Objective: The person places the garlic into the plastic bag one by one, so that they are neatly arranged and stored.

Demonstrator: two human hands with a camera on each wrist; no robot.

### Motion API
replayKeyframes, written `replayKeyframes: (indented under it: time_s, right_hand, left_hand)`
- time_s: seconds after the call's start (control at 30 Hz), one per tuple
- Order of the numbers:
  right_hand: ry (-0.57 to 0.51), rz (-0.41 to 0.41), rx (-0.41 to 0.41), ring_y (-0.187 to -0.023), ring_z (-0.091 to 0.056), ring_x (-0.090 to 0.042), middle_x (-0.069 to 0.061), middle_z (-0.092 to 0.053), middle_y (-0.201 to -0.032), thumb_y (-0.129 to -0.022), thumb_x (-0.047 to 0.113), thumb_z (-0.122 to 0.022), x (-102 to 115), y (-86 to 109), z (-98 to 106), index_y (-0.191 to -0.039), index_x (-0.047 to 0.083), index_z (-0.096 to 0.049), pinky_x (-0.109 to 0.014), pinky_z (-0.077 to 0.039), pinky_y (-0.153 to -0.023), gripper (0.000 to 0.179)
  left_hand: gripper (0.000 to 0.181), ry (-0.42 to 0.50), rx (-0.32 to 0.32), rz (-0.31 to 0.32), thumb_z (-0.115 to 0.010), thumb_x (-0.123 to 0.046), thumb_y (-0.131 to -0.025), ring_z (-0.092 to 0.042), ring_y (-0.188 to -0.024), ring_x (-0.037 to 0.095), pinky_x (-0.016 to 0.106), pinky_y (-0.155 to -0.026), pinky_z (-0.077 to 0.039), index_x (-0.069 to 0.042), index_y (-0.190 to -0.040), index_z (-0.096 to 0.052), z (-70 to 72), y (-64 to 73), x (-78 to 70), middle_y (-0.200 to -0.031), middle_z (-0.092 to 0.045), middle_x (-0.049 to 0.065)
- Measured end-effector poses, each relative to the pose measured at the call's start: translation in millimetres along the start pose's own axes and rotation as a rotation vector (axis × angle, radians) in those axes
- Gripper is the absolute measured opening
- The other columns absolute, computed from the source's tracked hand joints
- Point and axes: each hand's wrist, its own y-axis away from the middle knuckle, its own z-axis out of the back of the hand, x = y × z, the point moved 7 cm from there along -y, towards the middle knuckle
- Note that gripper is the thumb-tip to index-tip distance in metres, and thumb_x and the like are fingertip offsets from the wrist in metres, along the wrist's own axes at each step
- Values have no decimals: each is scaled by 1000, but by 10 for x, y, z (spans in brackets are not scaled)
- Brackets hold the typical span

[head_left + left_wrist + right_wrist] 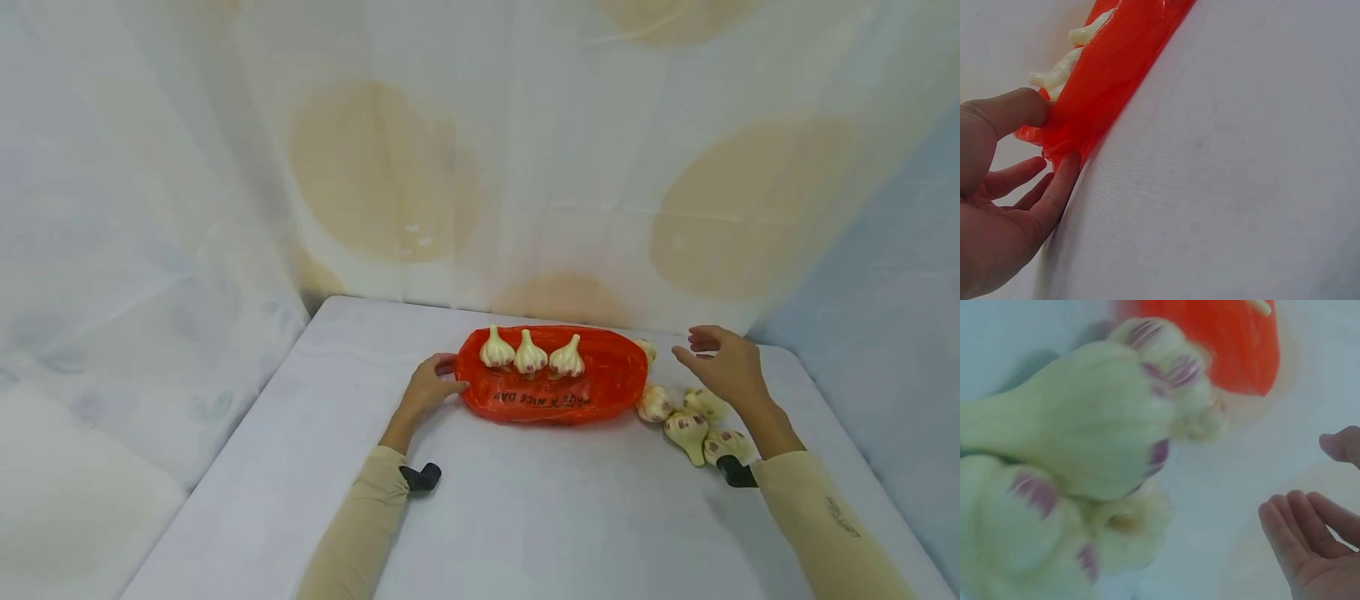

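Observation:
A red plastic bag point(555, 408) printed "HAVE A NICE DAY" lies spread out in an oval shape on the table. Three garlic bulbs point(530, 354) stand in a row along its far side, stems up. My left hand point(431, 385) holds the bag's left end; in the left wrist view the thumb point(1032, 107) lies on the red plastic point(1110, 75) with fingers below it. My right hand point(726, 367) hovers with nothing in it, fingers apart from the thumb, above a loose group of garlic bulbs point(686, 429). These bulbs point(1091, 419) look large in the right wrist view.
The white table point(540, 517) extends in front of the bag and to both sides. One more garlic bulb point(647, 350) sits behind the bag's right end. A pale curtain point(555, 167) with tan circles hangs along the table's far edge.

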Motion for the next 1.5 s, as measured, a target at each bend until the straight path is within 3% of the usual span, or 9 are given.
replayKeyframes:
  time_s: [0.17,0.5,0.73,0.83,1.03,1.5]
  right_hand:
    - [98,-85,63,-99,-59,-43,-29,-64,-110,-93,42,-61,-250,73,-41,-123,-9,-55,-56,-51,-80,58]
    - [275,-253,305,-96,-54,-47,-36,-56,-112,-85,62,-60,-597,80,-131,-117,-17,-51,-54,-52,-74,86]
    - [302,-326,464,-95,-53,-47,-37,-53,-111,-80,67,-62,-667,116,-143,-114,-20,-49,-55,-51,-77,94]
    - [300,-331,502,-87,-56,-40,-31,-58,-99,-80,66,-64,-709,142,-153,-108,-19,-52,-49,-52,-71,90]
    - [256,-405,554,-80,-61,-34,-24,-59,-90,-78,62,-68,-774,201,-185,-102,-16,-53,-45,-55,-70,83]
    - [225,-422,557,-79,-58,-31,-20,-57,-88,-79,58,-70,-879,185,-267,-101,-14,-52,-41,-54,-68,77]
  left_hand:
    - [60,-6,-7,14,-79,-18,-80,-52,-122,26,43,-98,-48,-12,-134,-55,22,7,37,-131,-58,6]
    - [59,-7,-11,8,-79,-18,-80,-52,-121,26,43,-99,-47,-12,-134,-55,50,10,52,-130,-58,7]
    - [60,-9,-9,8,-79,-18,-80,-52,-122,26,43,-99,-48,-12,-134,-55,48,5,15,-131,-58,7]
    - [59,-1,-5,-2,-79,-17,-80,-52,-121,26,43,-99,-47,-11,-134,-55,28,-6,13,-130,-58,7]
    - [59,1,4,-1,-78,-17,-80,-52,-121,26,43,-99,-47,-10,-134,-55,0,1,18,-130,-59,8]
    - [60,-21,-1,0,-79,-18,-80,-52,-122,26,42,-99,-47,-11,-135,-54,-4,14,-9,-132,-58,7]
